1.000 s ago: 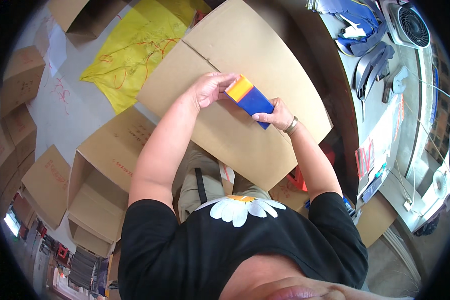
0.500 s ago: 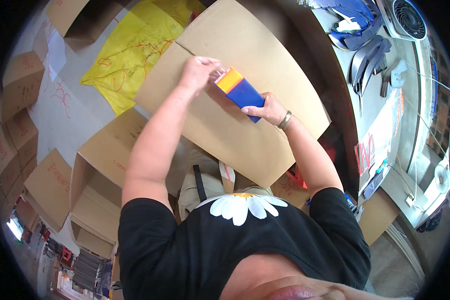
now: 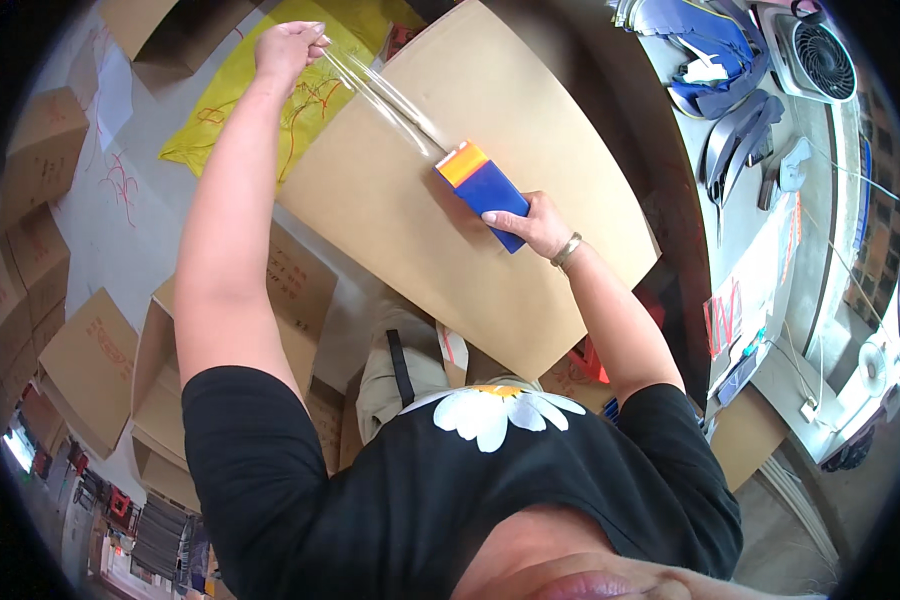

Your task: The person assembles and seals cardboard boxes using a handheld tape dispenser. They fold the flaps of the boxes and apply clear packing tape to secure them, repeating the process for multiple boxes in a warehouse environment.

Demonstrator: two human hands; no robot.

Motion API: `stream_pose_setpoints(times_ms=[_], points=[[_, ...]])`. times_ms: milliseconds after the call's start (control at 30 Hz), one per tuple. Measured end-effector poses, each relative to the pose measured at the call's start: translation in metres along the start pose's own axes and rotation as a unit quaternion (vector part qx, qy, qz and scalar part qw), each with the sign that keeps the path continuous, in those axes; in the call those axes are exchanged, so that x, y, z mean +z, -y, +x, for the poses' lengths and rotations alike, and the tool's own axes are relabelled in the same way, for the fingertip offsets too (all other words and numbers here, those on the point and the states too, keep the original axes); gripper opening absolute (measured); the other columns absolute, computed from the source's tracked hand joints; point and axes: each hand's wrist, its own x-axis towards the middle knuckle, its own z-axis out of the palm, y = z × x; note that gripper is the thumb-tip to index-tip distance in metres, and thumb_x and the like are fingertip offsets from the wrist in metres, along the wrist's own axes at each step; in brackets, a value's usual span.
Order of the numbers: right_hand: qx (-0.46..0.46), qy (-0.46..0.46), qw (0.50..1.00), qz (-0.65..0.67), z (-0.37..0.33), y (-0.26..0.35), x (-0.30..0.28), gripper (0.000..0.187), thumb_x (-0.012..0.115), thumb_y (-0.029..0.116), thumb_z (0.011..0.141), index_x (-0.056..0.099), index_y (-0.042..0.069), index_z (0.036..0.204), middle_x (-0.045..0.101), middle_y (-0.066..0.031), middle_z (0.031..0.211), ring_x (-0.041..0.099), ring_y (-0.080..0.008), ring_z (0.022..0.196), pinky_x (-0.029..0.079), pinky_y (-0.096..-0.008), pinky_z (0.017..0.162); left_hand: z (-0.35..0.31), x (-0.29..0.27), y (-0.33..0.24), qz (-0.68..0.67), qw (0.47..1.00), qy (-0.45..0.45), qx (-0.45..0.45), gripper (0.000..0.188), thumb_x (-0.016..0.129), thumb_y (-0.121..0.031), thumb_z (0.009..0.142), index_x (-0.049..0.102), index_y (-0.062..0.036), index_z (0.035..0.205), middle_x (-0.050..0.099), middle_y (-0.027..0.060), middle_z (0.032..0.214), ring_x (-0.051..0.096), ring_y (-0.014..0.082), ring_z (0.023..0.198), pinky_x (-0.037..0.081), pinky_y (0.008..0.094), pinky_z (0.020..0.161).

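Observation:
A blue and orange tape dispenser [image 3: 491, 208] rests over the top of a large brown cardboard box [image 3: 530, 110]. My right hand [image 3: 540, 226], with a bracelet at its wrist, is wrapped round the dispenser's blue end. Up at the far left, my left hand [image 3: 292, 50] pinches the free end of a strip of clear tape [image 3: 375, 95]. The strip runs taut from those fingers to the dispenser's orange end, above the box's far left edge.
Left of the box, a yellow sheet [image 3: 225, 110] with red strings lies on the floor. Open cardboard boxes [image 3: 90, 370] stand at the left. Along the right runs a bench [image 3: 690, 160] with dark blue curved pieces [image 3: 740, 130] and a fan [image 3: 818, 55].
My left hand has moved from beside the dispenser to the far left, drawing out a long strip of clear tape. My right hand and the dispenser have hardly moved.

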Motion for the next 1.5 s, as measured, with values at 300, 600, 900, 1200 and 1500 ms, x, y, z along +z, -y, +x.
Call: stream_pose_setpoints(times_ms=[300,600,900,1200,1500], points=[[-0.004,-0.016,1.000,0.022,0.005,0.002,0.003,0.049,0.077,0.043,0.072,0.066,-0.003,0.085,0.064,-0.0058,0.071,0.060,-0.0121,0.063,0.050,-0.0268,0.061,0.016,0.015,0.051,-0.080,0.995,-0.009,-0.066,0.018,0.065,-0.015,0.086,0.067,-0.0001,0.095,0.068,0.0041,0.078,0.054,0.0059,0.058,0.041,0.0212,0.053],[-0.005,-0.032,0.999,0.044,0.007,-0.004,0.005,0.045,0.077,0.040,0.073,0.066,-0.003,0.083,0.063,-0.0047,0.068,0.060,-0.0112,0.060,0.050,-0.0260,0.057,0.015,0.045,0.099,-0.060,0.987,0.058,-0.140,0.016,0.066,-0.013,0.081,0.068,0.0011,0.090,0.069,0.0069,0.081,0.056,0.0108,0.062,0.044,0.0257,0.056],[-0.006,-0.017,1.000,0.014,0.008,0.004,0.007,0.050,0.075,0.044,0.072,0.067,-0.003,0.085,0.065,-0.0078,0.069,0.062,-0.0139,0.063,0.050,-0.0282,0.061,0.018,0.032,0.161,0.080,0.936,0.214,-0.267,0.065,0.065,-0.036,0.081,0.043,-0.0011,0.131,0.057,0.0169,0.118,0.059,0.0262,0.102,0.046,0.0378,0.087],[-0.087,-0.064,0.994,0.016,0.017,-0.020,-0.002,0.058,0.072,0.053,0.071,0.066,-0.004,0.077,0.064,-0.0109,0.066,0.061,-0.0197,0.062,0.049,-0.0321,0.061,-0.068,0.054,0.065,0.323,0.939,-0.020,0.111,0.062,0.039,-0.040,0.095,0.020,-0.0117,0.147,0.043,0.0178,0.138,0.043,0.0348,0.125,0.033,0.0459,0.102],[-0.055,0.048,0.997,-0.006,-0.040,-0.052,-0.031,0.058,0.072,0.054,0.071,0.066,-0.002,0.085,0.065,-0.0096,0.072,0.063,-0.0190,0.067,0.050,-0.0306,0.063,-0.135,0.108,0.041,0.415,0.893,-0.139,0.102,0.074,0.026,-0.054,0.095,0.016,-0.0015,0.145,0.046,0.0169,0.136,0.044,0.0344,0.123,0.033,0.0433,0.101]])
